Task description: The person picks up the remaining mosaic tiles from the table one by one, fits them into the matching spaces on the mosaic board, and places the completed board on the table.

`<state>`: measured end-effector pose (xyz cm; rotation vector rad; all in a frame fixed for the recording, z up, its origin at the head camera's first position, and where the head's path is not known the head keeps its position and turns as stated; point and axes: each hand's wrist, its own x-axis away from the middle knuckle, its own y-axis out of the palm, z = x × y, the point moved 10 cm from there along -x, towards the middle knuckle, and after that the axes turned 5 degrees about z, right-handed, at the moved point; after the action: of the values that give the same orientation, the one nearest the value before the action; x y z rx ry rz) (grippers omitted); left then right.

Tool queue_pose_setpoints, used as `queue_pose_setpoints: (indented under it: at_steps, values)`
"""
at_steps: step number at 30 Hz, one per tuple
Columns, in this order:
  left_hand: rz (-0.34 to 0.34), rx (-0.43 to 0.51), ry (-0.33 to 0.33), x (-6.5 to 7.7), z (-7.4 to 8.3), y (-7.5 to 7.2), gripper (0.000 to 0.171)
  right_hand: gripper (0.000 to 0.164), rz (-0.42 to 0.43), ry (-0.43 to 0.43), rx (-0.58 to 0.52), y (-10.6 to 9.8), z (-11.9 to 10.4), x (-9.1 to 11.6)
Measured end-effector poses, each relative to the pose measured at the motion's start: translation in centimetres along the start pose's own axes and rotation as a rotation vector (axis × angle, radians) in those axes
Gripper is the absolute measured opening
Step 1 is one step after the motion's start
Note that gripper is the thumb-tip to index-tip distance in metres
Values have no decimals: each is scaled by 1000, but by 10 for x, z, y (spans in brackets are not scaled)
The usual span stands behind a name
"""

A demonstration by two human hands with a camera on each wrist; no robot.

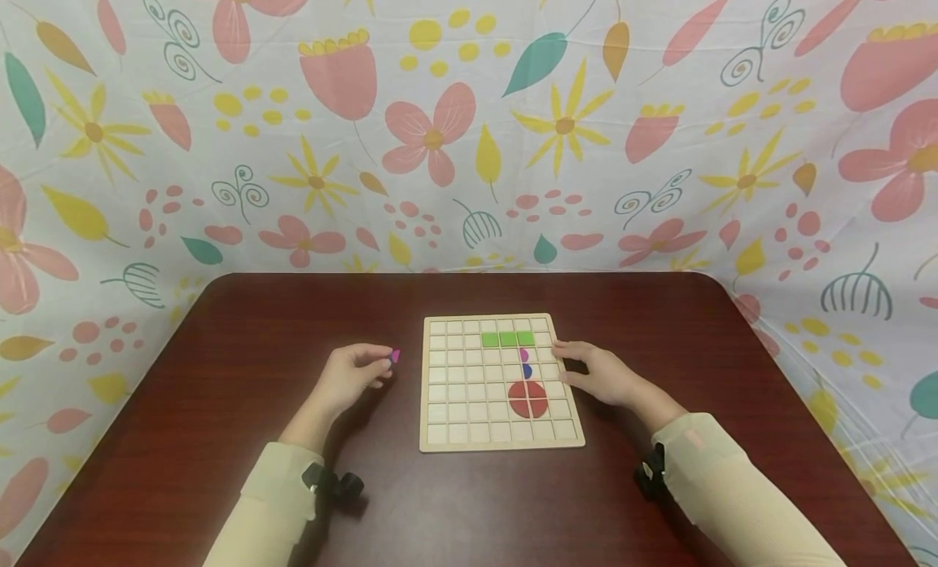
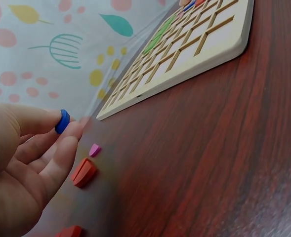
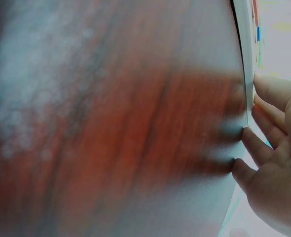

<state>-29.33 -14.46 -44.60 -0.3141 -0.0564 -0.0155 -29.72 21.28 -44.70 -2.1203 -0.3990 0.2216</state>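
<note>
My left hand (image 1: 352,378) is left of the wooden grid board (image 1: 449,445), pinching a small blue piece (image 2: 62,122) between thumb and fingers. Just past those fingertips shows a small magenta piece (image 1: 396,355); the left wrist view has it on the table beside orange-red pieces (image 2: 83,173), which my hand hides in the head view. My right hand (image 1: 604,374) rests its fingertips along the board's right edge, fingers loosely extended. On the board lie a row of green squares (image 1: 507,339), a magenta half circle (image 1: 523,355), a blue half circle (image 1: 527,371) and a red circle (image 1: 528,399) of quarter pieces.
The board lies flat on a dark reddish-brown table (image 1: 469,502) with a glossy top. Behind and around the table hangs a white cloth (image 1: 469,143) printed with flowers and leaves. Each wrist carries a black strapped device (image 1: 333,481) over a pale sleeve.
</note>
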Motion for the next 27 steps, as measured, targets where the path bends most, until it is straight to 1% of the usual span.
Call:
queue_pose_setpoints:
  at_steps: [4, 6, 12, 16, 27]
  values:
    - [-32, 96, 0, 0, 0, 7, 31, 49, -2, 3, -2, 1, 1, 0]
    - [-44, 136, -12, 0, 0, 10, 32, 49, 0, 9, -6, 1, 2, 0]
    - [-63, 223, -46, 0, -2, 18, 36, 50, 9, -1, -7, 1, 1, 0]
    - [-70, 253, -60, -1, -2, 24, 37, 50, 8, 3, -7, 1, 1, -1]
    - [-84, 267, -95, -4, -2, 39, 37, 51, 3, 7, -7, 1, 2, 0]
